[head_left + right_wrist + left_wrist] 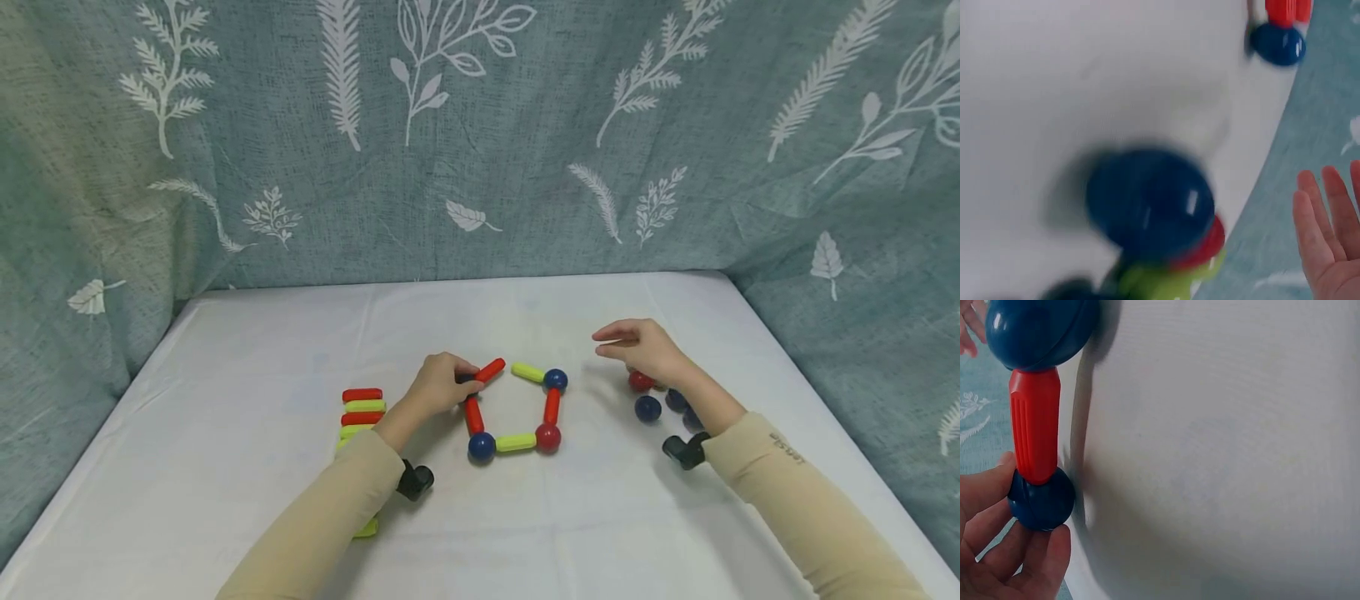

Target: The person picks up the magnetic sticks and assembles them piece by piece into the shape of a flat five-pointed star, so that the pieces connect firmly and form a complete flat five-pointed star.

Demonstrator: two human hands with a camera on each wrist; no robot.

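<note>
My left hand (438, 383) pinches a blue ball (1041, 503) at the left corner of a partial ring of rods and balls. From that ball one red rod (491, 369) points up and right; another red rod (473, 415) runs down to a blue ball (482, 447). A yellow-green rod (516, 442) links that ball to a red ball (548, 437). A red rod (552, 408) continues up to a blue ball (556, 380) bearing a yellow-green rod (527, 372). A gap separates the two top rods. My right hand (645, 348), fingers extended and holding nothing, is over loose balls.
Loose balls lie at the right, among them a red ball (641, 381) and a blue ball (648, 408); a yellow-green piece (1160, 284) is beside them. Several red and yellow-green rods (363, 407) form a column on the left, partly behind my left arm. A curtain (480, 167) hangs behind the white table (480, 533).
</note>
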